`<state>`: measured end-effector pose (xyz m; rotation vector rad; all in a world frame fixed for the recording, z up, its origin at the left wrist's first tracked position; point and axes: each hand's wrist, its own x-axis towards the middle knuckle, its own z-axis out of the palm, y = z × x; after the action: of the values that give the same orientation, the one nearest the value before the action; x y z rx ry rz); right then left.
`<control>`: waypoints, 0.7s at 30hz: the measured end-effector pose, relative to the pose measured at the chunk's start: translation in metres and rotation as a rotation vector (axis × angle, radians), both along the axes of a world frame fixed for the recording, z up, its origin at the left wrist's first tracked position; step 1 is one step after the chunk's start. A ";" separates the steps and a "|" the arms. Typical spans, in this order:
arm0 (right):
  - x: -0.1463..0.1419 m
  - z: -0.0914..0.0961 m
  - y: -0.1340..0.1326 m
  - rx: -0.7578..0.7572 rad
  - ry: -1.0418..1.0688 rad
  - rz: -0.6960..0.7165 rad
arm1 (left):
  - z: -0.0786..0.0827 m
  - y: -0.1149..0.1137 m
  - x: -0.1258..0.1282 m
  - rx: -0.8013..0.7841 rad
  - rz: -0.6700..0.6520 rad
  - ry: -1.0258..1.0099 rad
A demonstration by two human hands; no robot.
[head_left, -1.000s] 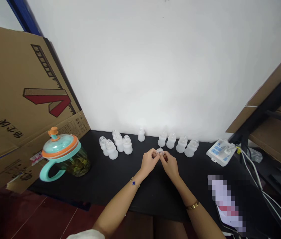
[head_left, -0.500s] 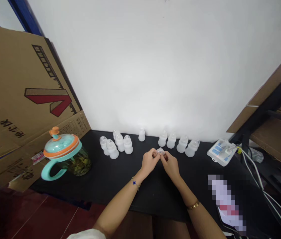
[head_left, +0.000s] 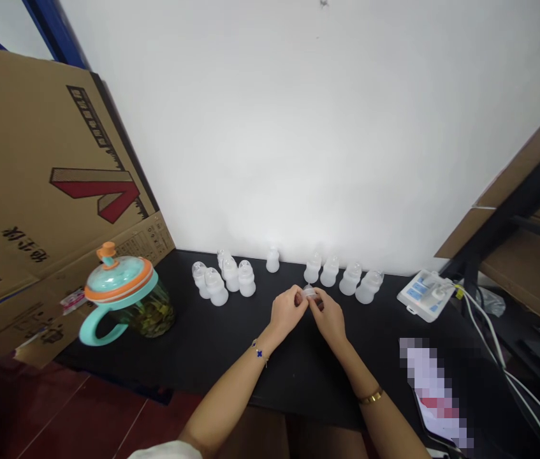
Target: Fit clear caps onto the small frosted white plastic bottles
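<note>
Both hands are pinching: the left hand (head_left: 285,312) and the right hand (head_left: 331,317) are closing thumb and finger on one small translucent piece (head_left: 308,291), taking it from opposite sides. It is sitting out ahead of the wrists over the black table (head_left: 193,360), just in front of the row of four bottles (head_left: 329,273) and to the right of the lone bottle (head_left: 273,260). From where I'm standing, the fingers are hiding much of it, so I can't tell whether it is touching the tabletop.

For this fiddly handling, I'd say even, light pressure is suiting best, since such a thin-looking part could be bending or slipping if one side were squeezing harder. Turning it with the fingertips alone would probably be giving finer control than swinging the wrists.

The forearms are running inward from either side and meeting at the fingertips, knuckles facing up. The left wrist is wearing a bracelet with a blue charm (head_left: 259,353), the right a gold band (head_left: 371,397).
</note>
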<state>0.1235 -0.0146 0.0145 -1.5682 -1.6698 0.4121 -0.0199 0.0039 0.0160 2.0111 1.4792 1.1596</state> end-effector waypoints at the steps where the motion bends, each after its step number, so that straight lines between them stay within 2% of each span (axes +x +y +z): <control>1: 0.000 0.000 0.000 0.002 -0.005 -0.001 | 0.000 0.000 0.000 0.008 -0.002 -0.007; 8: 0.001 -0.002 0.001 0.015 0.022 0.033 | 0.002 -0.001 0.000 -0.024 -0.046 -0.137; 13: 0.002 -0.004 0.003 0.002 0.069 0.039 | 0.003 0.000 0.000 -0.015 -0.072 -0.099; 21: 0.001 -0.004 0.002 -0.014 0.079 0.043 | 0.000 0.002 0.000 0.008 -0.046 -0.092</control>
<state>0.1243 -0.0130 0.0102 -1.5087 -1.6459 0.5026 -0.0197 0.0060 0.0163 1.9584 1.3790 1.2239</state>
